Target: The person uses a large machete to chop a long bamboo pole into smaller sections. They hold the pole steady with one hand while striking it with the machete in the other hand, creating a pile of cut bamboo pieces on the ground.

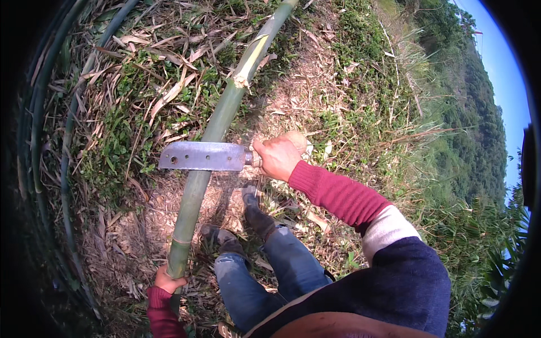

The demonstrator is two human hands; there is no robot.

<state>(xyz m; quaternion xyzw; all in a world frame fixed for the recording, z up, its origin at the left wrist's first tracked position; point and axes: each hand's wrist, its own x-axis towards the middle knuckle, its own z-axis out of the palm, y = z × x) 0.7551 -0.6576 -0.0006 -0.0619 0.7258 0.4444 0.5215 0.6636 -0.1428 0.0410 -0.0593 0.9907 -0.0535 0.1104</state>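
Note:
A thick green bamboo pole runs from the lower left to the top of the view. My left hand is wrapped round its near end. In my right hand is the wooden handle of a machete, whose broad, holed metal blade lies across the pole at about its middle. Whether the edge touches the bamboo I cannot tell. Farther up, beyond the blade, a pale rough cut mark shows at a node, with a peeled yellowish strip above it.
Several long green bamboo poles lie along the left side. Dry leaves and low green plants cover the ground. My boots stand just right of the pole. Tall grass and a wooded slope rise at the right.

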